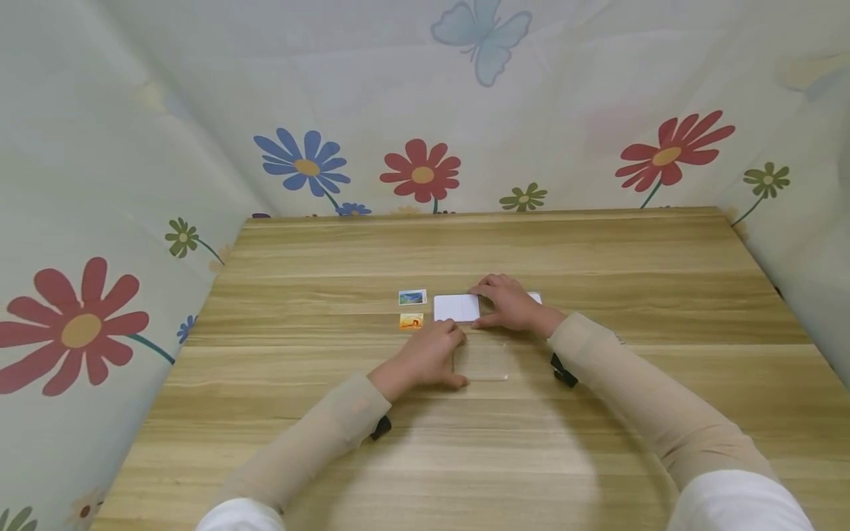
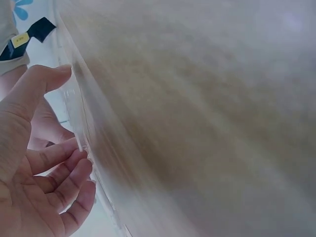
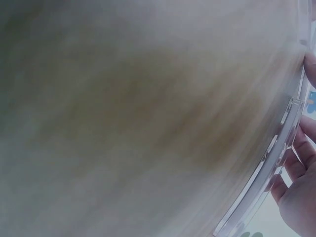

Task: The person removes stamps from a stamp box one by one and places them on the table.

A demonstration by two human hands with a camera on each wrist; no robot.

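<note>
Clear plastic piece (image 1: 485, 360) lies flat on the table (image 1: 491, 450) in front of you, and you have your left hand (image 1: 425, 355) at its left side, thumb at the near corner and curled fingers at the far one, gripping it. Just beyond it, slightly to the left, lies a white card (image 1: 456, 309); your right hand (image 1: 510, 302) grips its right end, fingers at the far edge and thumb at the near edge. Both of your wrist views show fingertips against clear plastic edges, with the tabletop blurred. Behind your right hand, a white-edged item (image 1: 536, 296) peeks out, mostly hidden. Left of the white card you have two small picture cards near each other: a blue-green landscape card (image 1: 412, 297) farther away and a yellow-orange card (image 1: 411, 321) closer to you. Your arms wear beige sleeves (image 1: 637, 391). Past the table hangs a pale backdrop (image 1: 551, 125) printed with flowers and a blue butterfly (image 1: 490, 37).
</note>
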